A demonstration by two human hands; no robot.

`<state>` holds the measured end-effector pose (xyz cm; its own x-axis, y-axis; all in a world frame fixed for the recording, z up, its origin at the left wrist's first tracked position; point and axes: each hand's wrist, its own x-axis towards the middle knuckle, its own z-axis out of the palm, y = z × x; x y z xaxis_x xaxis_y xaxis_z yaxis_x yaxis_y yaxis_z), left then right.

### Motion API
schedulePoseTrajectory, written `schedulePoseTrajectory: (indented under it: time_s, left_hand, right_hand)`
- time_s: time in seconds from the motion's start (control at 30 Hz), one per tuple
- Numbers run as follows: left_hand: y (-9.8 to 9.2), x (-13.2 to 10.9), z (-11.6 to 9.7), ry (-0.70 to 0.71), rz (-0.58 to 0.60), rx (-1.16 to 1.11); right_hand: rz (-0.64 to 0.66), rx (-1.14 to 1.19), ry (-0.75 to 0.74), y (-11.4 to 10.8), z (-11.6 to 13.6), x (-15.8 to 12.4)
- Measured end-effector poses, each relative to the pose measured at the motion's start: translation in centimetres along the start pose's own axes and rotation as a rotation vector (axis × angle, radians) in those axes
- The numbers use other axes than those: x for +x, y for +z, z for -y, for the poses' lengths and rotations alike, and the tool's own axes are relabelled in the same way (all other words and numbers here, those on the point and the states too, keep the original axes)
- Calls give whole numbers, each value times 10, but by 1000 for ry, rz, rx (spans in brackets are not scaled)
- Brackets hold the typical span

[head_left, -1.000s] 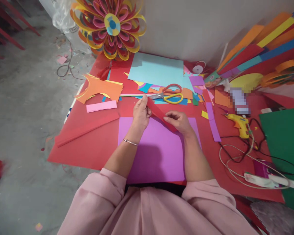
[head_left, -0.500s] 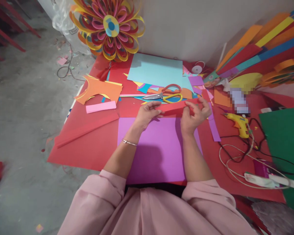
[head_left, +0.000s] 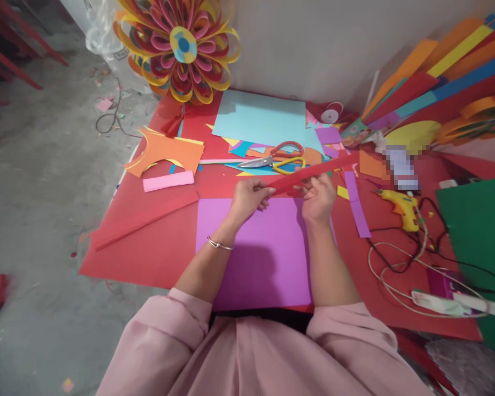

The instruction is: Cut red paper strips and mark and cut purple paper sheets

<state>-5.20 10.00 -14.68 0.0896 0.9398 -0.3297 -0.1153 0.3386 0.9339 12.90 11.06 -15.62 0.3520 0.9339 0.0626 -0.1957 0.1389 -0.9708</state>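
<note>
My left hand (head_left: 249, 199) and my right hand (head_left: 318, 197) both pinch a long red paper strip (head_left: 338, 164), held just above a purple sheet (head_left: 264, 258). The strip runs from my left fingers up and to the right, its free end reaching past my right hand. My left hand grips the near end; my right hand holds the strip a little further along. Scissors with a red and a yellow handle (head_left: 276, 158) lie closed just beyond my hands, on mixed paper scraps.
A big red sheet (head_left: 148, 247) covers the work surface. A light blue sheet (head_left: 259, 118), an orange cutout (head_left: 165, 151) and a pink strip (head_left: 168, 180) lie beyond. A yellow glue gun (head_left: 398, 206) with cables lies right, a paper flower (head_left: 181, 47) at the back, concrete floor left.
The red strip was turned from a steep diagonal to nearly level, and now tilts up to the right. My right hand rose from the purple sheet and slid along the strip.
</note>
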Motion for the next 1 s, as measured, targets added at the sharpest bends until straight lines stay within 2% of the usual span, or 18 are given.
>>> schedulePoseTrajectory:
  time_s: [0.17,0.37,0.4,0.47,0.57,0.63,0.67,0.73,0.8,0.87,0.93,1.0]
  left_hand:
    - [-1,-4,2,71,22,150]
    - [-1,-15,-4,221,281,289]
    - [0,-17,-4,272,281,293]
    - [3,-18,-1,403,186,308]
    - [7,-16,6,620,-8,398]
    - [8,-16,12,708,-40,486]
    - [9,-16,14,728,-32,528]
    - [10,-17,17,725,9,604]
    - [10,-19,18,695,62,690]
    - [10,-20,19,673,108,797]
    - [10,-20,20,699,167,918]
    - [9,-18,21,746,223,1033]
  right_hand:
    - [-189,3,26,-1,-4,5]
    - [-237,-24,79,0,0,13]
    - [-215,-65,98,-2,5,10]
    - [-103,-219,167,-9,18,-3]
    - [217,-563,317,-31,39,-38]
    - [451,-760,406,-47,54,-58]
    - [519,-836,402,-53,62,-63]
    - [468,-990,233,-55,79,-59]
    - [305,-1106,-19,-41,94,-37]
    - [272,-1170,-198,-15,102,-5]
    - [358,-1232,-248,15,98,25]
    - [483,-1297,-248,41,82,46]
